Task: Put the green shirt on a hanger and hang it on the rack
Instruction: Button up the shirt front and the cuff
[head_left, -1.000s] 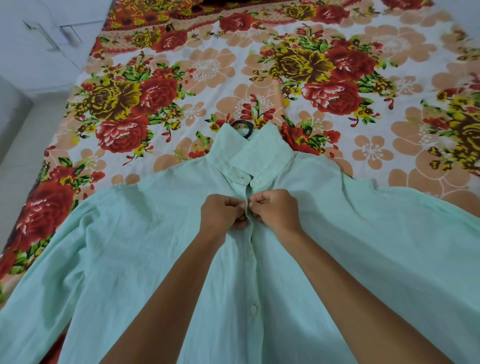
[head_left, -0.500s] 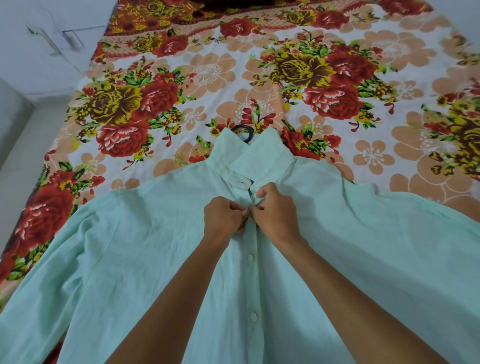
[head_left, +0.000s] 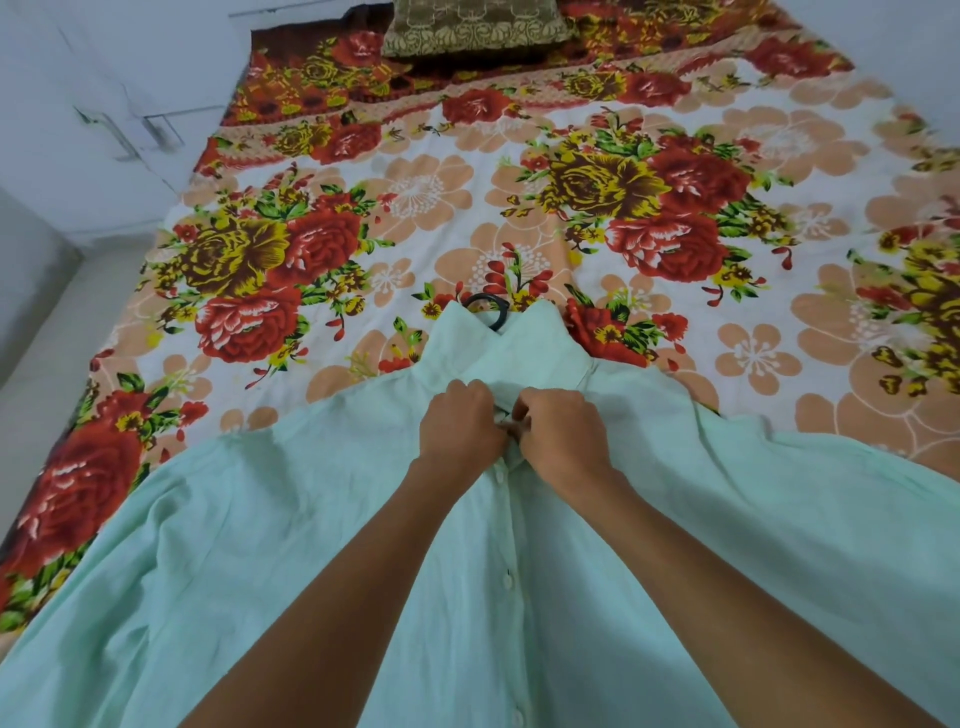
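The pale green shirt (head_left: 291, 530) lies front up, spread across the near part of the bed, collar pointing away from me. A black hanger hook (head_left: 491, 307) sticks out of the collar; the rest of the hanger is hidden inside the shirt. My left hand (head_left: 460, 423) and my right hand (head_left: 563, 428) meet at the placket just below the collar. Both pinch the shirt's front edges there, knuckles up, fingertips hidden between them. White buttons run down the placket toward me.
The bed carries a floral sheet (head_left: 395, 208) in red, yellow and peach. A brown patterned pillow (head_left: 478, 26) lies at the far end. White cupboard doors (head_left: 78, 130) and pale floor (head_left: 47, 332) are to the left of the bed.
Both hands have shifted up the placket, closer to the collar, still pinching the fabric. My view has tilted up, and the pillow has come into sight.
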